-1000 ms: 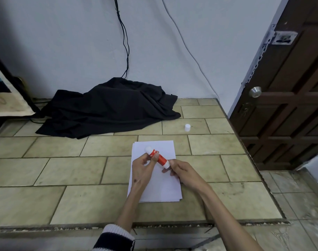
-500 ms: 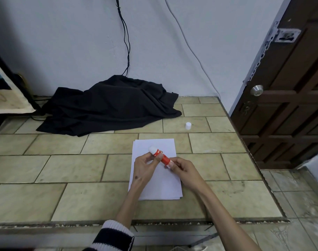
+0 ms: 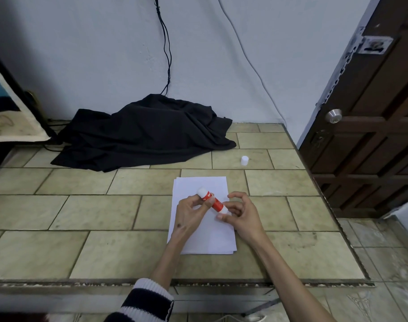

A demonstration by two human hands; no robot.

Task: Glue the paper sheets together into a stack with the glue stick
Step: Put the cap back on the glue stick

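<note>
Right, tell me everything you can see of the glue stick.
The glue stick is a short tube with a red printed barrel and white ends, plastic by its look. It is held above the paper sheets, slanting. The left hand grips its upper part; the right hand fingers touch its lower white end.

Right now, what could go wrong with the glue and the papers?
The cap sits apart from the glue stick on the tiled table; it could get knocked away, and the glue might dry out. The paper sheets lie loose with uneven edges, and neither the left hand nor the right hand presses them, so they may slide and stick crooked.
</note>
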